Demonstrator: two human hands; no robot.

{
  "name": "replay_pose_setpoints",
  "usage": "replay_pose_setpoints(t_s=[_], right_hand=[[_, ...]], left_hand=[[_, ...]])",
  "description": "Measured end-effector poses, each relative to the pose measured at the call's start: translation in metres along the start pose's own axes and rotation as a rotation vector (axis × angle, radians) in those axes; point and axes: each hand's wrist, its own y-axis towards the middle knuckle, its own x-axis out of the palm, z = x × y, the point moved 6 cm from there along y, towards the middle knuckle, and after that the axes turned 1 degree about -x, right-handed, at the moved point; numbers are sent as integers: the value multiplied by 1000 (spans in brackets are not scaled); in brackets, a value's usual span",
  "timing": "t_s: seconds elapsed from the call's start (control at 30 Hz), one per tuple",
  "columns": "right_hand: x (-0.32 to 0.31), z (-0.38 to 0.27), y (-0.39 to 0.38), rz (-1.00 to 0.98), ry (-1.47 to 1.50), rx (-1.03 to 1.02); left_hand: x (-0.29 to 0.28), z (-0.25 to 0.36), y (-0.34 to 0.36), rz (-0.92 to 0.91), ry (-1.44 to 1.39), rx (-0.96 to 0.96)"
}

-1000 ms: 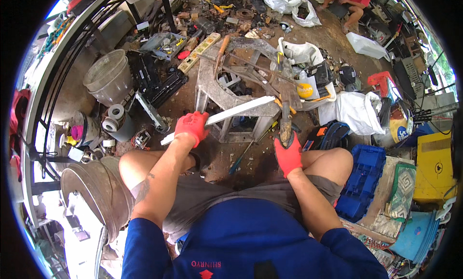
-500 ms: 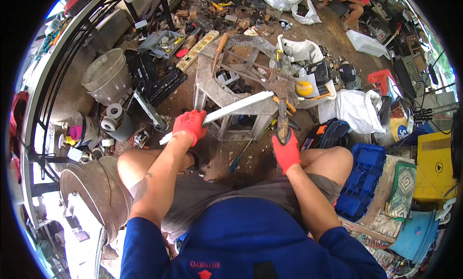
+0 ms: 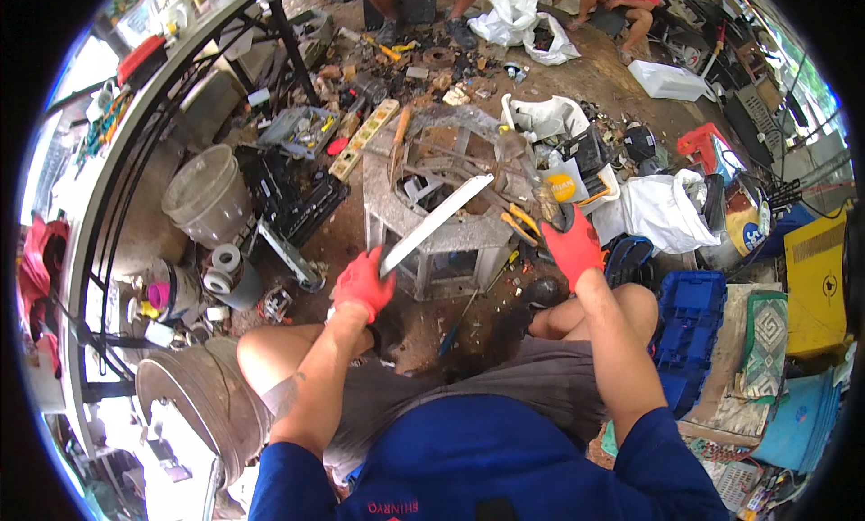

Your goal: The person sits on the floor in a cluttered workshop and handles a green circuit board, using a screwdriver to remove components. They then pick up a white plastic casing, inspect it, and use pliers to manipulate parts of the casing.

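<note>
My left hand (image 3: 365, 287), in a red glove, is closed around a long white bar (image 3: 441, 219). The bar slants up and right, its far end over a grey, dirty, ring-shaped metal stand (image 3: 387, 194). On the right, my red-gloved right hand (image 3: 574, 249) grips the worn handle of a hammer (image 3: 547, 202); its head lies in front of the clutter at the stand's far right and is hard to make out. Pliers with yellow-orange handles (image 3: 520, 224) rest at the stand's right edge. A wooden-handled tool (image 3: 400, 129) and rusty metal pieces lie across its top.
At left are a clear bucket (image 3: 209, 197), black plastic parts (image 3: 293, 174) and a large round pail (image 3: 194, 386). A blue case (image 3: 687, 332), white sack (image 3: 667, 210) and yellow box (image 3: 815, 282) stand at right. Two people sit at the far side; scrap litters the floor.
My right hand has moved up and right with the hammer. My left hand has shifted slightly right and down, and the bar now tilts more steeply. The view has shifted, showing more of the far side.
</note>
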Motion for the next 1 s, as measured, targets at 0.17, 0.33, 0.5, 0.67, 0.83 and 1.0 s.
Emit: replay_pose_setpoints(t_s=[0.17, 0.33, 0.5, 0.67, 0.83, 1.0], right_hand=[[-5, 11, 50, -86, -348, -13], [13, 30, 78, -151, -358, -33], [21, 47, 89, -103, -364, -172], [38, 66, 86, -152, -365, -160], [43, 71, 82, -182, -347, -81], [22, 41, 75, 43, -166, -154]], left_hand=[[0, 4, 1, -109, 11, -1], [5, 3, 5, -229, 59, -9], [5, 8, 19, -247, 95, 51], [9, 11, 25, -233, 105, 74], [11, 12, 28, -199, 166, 116], [8, 14, 33, -177, 141, 140]])
